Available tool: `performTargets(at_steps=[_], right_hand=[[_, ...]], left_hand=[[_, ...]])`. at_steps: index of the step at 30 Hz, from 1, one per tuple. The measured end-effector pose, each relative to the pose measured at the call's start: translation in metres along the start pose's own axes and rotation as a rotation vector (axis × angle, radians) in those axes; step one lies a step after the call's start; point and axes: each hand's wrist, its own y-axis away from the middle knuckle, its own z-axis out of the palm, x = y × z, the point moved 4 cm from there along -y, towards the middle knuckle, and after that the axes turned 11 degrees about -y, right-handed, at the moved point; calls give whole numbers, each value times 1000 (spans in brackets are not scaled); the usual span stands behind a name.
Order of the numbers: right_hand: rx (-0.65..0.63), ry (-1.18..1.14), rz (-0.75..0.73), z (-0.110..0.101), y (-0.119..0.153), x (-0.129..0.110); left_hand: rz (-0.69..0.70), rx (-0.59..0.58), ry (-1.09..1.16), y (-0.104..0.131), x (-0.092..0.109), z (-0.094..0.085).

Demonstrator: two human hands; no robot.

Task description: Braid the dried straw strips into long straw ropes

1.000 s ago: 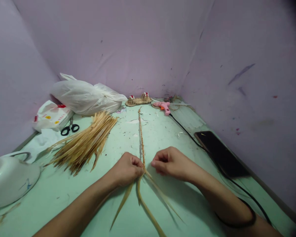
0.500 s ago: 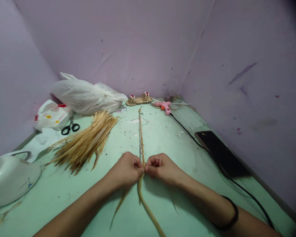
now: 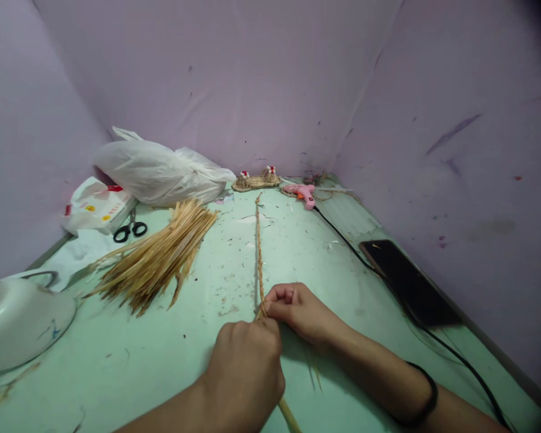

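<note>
A thin straw braid (image 3: 259,252) runs away from me along the green table, its knotted tip at the far end. My right hand (image 3: 293,310) pinches the near end of the braid between thumb and fingers. Just below it, my left hand (image 3: 247,361) is curled, back of the hand up, around the loose straw strands. One thick strand (image 3: 290,416) comes out beneath the left hand toward me. Thin wisps (image 3: 314,370) hang under the right hand. The left fingertips are mostly hidden.
Left lie a bundle of dry straw (image 3: 162,255), black-handled scissors (image 3: 130,230), a white plastic bag (image 3: 157,171), a box (image 3: 100,207) and a white bowl (image 3: 24,325). At the back are woven straw pieces (image 3: 255,183) and a pink glue gun (image 3: 305,195). Right, its cord passes a phone (image 3: 408,282).
My left hand has moved down toward me and turned over, from pinching the braid to gripping the strands below it. The right hand keeps its pinch in nearly the same place.
</note>
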Motion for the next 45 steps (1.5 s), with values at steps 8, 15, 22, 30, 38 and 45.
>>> performTargets(at_steps=[8, 15, 22, 30, 38, 45], right_hand=[[-7, 72, 8, 0, 3, -2], [-85, 179, -49, 1, 5, -6], [-64, 896, -321, -1, 14, -19], [-47, 1086, -394, 2, 22, -25], [-104, 997, -241, -18, 26, -42], [105, 953, -166, -65, 12, -62]], left_hand=[[-254, -8, 808, -26, -41, -14], [-224, -492, 1442, -37, -28, 17], [-252, -442, 1097, -39, -29, 18], [-127, -188, 890, -44, -34, 16], [-62, -123, 1019, -46, -32, 15], [-125, -167, 1033, -44, -33, 16]])
